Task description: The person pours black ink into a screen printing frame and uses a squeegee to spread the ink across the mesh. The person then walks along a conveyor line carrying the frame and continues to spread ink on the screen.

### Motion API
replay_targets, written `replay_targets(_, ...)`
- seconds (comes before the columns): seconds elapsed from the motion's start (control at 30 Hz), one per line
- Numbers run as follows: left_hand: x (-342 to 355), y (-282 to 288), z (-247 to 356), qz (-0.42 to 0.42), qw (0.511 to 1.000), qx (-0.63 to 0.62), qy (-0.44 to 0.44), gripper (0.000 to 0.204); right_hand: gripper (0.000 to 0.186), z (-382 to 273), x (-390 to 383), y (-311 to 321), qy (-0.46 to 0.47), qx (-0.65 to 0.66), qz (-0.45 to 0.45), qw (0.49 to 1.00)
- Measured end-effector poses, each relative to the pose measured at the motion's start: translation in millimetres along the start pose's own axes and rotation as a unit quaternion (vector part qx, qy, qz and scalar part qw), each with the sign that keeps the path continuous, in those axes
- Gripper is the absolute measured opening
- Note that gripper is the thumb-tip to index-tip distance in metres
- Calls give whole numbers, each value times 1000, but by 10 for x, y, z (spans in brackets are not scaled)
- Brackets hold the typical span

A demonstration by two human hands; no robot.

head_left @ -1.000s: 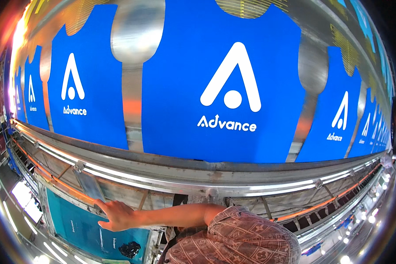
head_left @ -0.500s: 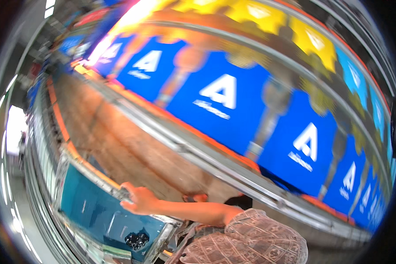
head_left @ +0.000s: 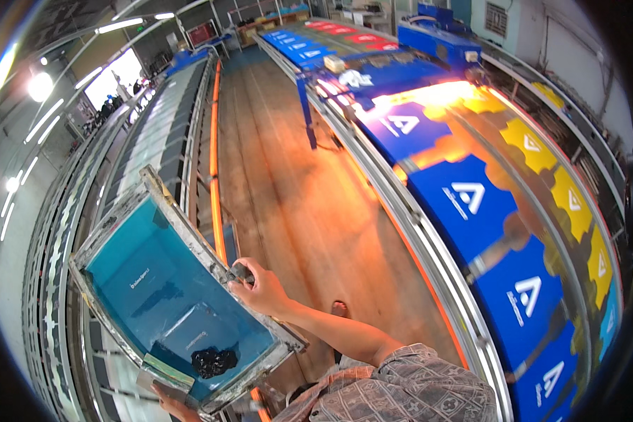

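A screen-printing frame (head_left: 193,232) with teal mesh hangs tilted at my lower left, over the edge of the left-hand table. My right hand (head_left: 260,287) is closed on a dark block on the frame's right rail. At the near left corner, my left hand (head_left: 176,406) shows only in part, its fingers at the frame's edge beside a flat grey piece. A blob of black ink (head_left: 214,362) lies on the mesh toward the near end. Close to my left hand, a pale green strip (head_left: 169,371) crosses the near left corner.
The left-hand long table (head_left: 148,133) carries dark and pale panels and has an orange rail (head_left: 216,162). Across the aisle floor (head_left: 288,176), blue printed panels (head_left: 446,183) and yellow ones line the right-hand table. Over it stands a blue machine with a glowing heater (head_left: 436,95).
My view has swung from the right-hand table to look along the aisle. The frame now shows almost whole, still in my right hand, and my left hand has come into view.
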State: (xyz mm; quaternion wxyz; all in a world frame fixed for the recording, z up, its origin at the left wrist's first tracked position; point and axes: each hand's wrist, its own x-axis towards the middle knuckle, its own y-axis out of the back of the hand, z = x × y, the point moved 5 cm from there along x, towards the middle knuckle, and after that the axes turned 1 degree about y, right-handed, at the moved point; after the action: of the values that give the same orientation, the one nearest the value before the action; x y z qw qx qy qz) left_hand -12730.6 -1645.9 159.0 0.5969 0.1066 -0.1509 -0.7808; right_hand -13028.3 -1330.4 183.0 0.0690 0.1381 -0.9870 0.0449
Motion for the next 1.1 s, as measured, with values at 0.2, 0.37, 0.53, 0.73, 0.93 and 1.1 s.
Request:
replay_targets(0.2, 1172, -1348, 273, 26, 998, 46, 18, 63, 54, 287, 2018, -231, 19, -70, -32, 997)
replay_targets(0.37, 1894, -2102, 1024, 74, 991, 110, 21, 64, 47, 242, 3523, -353, -5, -71, -51, 996)
replay_targets(0.53, 2441, -3340, 1557, 111, 990, 88, 8, 53, 50, 762, 5119, -272, 17, -90, -39, 995)
replay_targets(0.73, 3959, -5336, 1820, -17, 987, -157, 1, 53, 33, 802, 7078, -9, 27, -102, 12, 994)
replay_targets(0.93, 4757, -7272, 2981, -40, 993, -109, 16, 61, 36, 939, 8850, 517, 136, -40, 122, 982)
replay_targets(1.1, 5102, -9458, 3364, -213, 941, -261, 15, 58, 31, 1201, 10396, 1376, 101, -99, 154, 978)
